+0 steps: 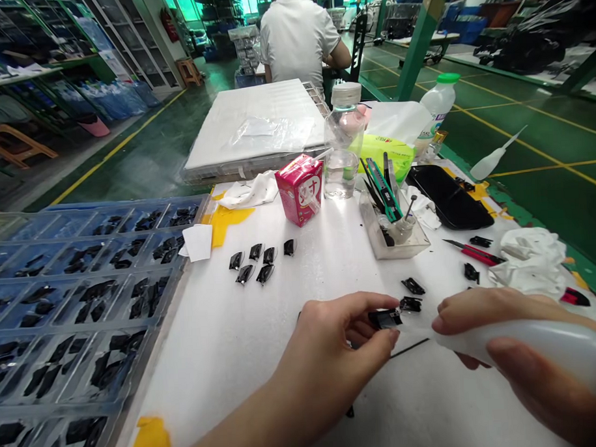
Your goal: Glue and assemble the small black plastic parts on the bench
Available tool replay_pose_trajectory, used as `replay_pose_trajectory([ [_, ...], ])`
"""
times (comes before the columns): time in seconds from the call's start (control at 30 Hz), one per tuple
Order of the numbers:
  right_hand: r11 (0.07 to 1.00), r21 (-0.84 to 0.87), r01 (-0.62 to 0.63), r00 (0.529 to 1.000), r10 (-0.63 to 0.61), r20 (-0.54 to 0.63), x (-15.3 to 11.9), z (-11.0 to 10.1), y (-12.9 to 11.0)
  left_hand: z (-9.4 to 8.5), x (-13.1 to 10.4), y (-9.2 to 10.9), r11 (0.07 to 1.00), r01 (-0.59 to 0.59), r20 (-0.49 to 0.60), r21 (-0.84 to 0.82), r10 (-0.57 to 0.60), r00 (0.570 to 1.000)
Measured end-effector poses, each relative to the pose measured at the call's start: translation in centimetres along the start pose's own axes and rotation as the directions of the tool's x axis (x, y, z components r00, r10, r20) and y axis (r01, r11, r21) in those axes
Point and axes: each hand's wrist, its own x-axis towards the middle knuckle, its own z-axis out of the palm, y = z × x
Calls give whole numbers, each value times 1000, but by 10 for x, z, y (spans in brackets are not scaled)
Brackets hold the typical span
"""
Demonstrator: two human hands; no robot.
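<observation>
My left hand pinches a small glossy black plastic part between thumb and fingers, above the white tabletop. Wrapped in my right hand is a white squeeze bottle, lying on its side with its tip pointed left at the black part. Whether the tip touches the part cannot be made out. Just beyond my fingers lie two similar black parts. Farther off to the left, several black parts with clear edges are set out in loose rows.
A blue compartment tray of black parts runs along the left. Behind stand a red drink carton, a clear bottle and a tool box with a green cutter. Red-handled tweezers and white cloths lie right. A person sits ahead.
</observation>
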Motion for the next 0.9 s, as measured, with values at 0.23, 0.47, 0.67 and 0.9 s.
replay_pose_trajectory([
  [0.23, 996, 48, -73, 997, 74, -20, -6, 4, 0, 0, -2, 0, 1000, 6, -1, -1, -6, 1000],
  [0.47, 995, 96, 25, 1000, -24, -14, -5, 3, 6, 0, -1, -1, 1000, 24, 1, -1, -24, 1000],
  [0.67, 994, 48, 98, 993, -101, 66, -5, -2, 14, 1, -1, -2, 1000, 11, -7, 21, -11, 1000],
  [0.9, 996, 69, 64, 994, -70, 82, -17, 2, 23, 0, 0, -2, 999, -20, -9, 47, 21, 1000],
])
